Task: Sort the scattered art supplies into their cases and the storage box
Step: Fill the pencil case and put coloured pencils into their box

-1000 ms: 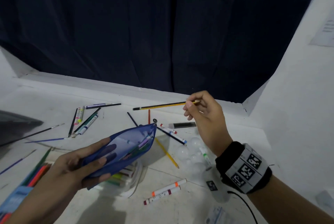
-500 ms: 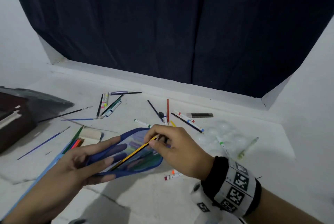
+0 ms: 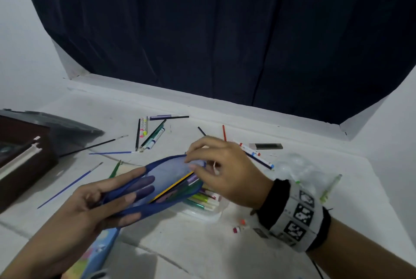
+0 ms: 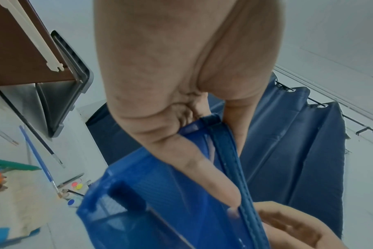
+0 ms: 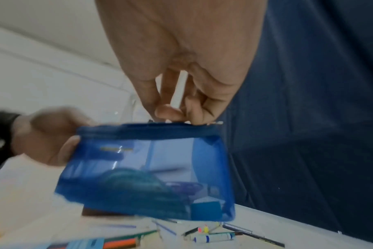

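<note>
My left hand (image 3: 131, 193) holds a see-through blue mesh pouch (image 3: 166, 173) above the table, thumb on top and fingers showing through the mesh. A yellow-and-black pencil (image 3: 173, 186) lies inside it among other pens. My right hand (image 3: 193, 157) is at the pouch's far end, where thumb and fingertips pinch the zip edge. The right wrist view shows those fingertips (image 5: 166, 112) on the top band of the pouch (image 5: 149, 168). In the left wrist view a left finger (image 4: 204, 170) lies along the zip of the pouch (image 4: 160, 202).
A clear case of markers (image 3: 202, 202) sits under the pouch. A dark brown storage box (image 3: 22, 159) and grey lid (image 3: 67, 130) stand at left. Loose brushes, pens and markers (image 3: 153, 137), an eraser (image 3: 265, 146) and a clear palette (image 3: 297, 166) lie behind.
My right hand carried the yellow-and-black pencil from the far side of the table into the pouch, let go of it, and now pinches the pouch's zip edge.
</note>
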The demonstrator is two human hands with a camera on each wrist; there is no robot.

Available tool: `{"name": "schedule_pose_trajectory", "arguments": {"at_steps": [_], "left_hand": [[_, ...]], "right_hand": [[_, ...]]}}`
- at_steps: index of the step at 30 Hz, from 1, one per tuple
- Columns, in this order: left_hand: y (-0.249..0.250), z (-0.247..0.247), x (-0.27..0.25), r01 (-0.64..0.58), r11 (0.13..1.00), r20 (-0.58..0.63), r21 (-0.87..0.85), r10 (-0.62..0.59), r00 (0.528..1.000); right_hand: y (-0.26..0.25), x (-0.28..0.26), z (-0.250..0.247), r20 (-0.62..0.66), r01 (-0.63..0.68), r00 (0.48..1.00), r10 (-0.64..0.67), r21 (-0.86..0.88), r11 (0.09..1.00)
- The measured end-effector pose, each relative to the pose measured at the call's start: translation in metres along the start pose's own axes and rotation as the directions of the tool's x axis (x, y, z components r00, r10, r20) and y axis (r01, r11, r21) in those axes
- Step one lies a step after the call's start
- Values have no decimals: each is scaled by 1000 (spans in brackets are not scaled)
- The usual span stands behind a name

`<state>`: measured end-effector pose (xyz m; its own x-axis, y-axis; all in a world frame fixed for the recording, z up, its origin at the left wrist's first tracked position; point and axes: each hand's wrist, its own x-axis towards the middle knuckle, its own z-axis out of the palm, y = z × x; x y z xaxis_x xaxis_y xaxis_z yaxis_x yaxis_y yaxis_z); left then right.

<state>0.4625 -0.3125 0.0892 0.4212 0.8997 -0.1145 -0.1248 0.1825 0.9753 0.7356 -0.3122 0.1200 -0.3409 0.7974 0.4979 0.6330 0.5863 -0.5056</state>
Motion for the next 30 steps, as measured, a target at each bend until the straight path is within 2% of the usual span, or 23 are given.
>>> {"name": "schedule_pose_trajectory", "arguments": {"at_steps": [3,7,9,11,16,20,23,26,27,30], "left_hand": [[9,-29,11,-26,999,8,30,26,1000],[20,-58,25,-48,999,-33,12,48,998],[23,-72,31,-39,999,-42,2,39,998],[24,-85,36,-19,1000,-38,4,19,999],[16,-121,42,79,997,-54,3,-79,995],[11,-138,45,129,991,-66,-29,-131,989],[11,-145,48,165,985,-61,-48,-168,984],[11,-148,53,182,983,-49,-33,-184,982],[11,-148,55,177,984,-58,-21,-178,982],[14,-140,62,170,985,-61,-22,-171,983]], "right_hand": [[6,20,-18,-102,-39,994,35,-36,999],[55,44,-23,-66,-271,963,263,-236,933],[94,49,-15,8,-387,913,409,-309,869],[129,52,-2,86,-473,839,537,-371,799],[180,60,33,277,-439,674,685,-596,672],[197,67,51,354,-382,616,703,-646,661],[202,73,58,287,-348,637,715,-722,599],[196,78,60,210,-288,730,650,-768,571],[190,81,59,172,-307,772,612,-741,597],[156,95,51,32,-373,893,449,-508,776]]}}
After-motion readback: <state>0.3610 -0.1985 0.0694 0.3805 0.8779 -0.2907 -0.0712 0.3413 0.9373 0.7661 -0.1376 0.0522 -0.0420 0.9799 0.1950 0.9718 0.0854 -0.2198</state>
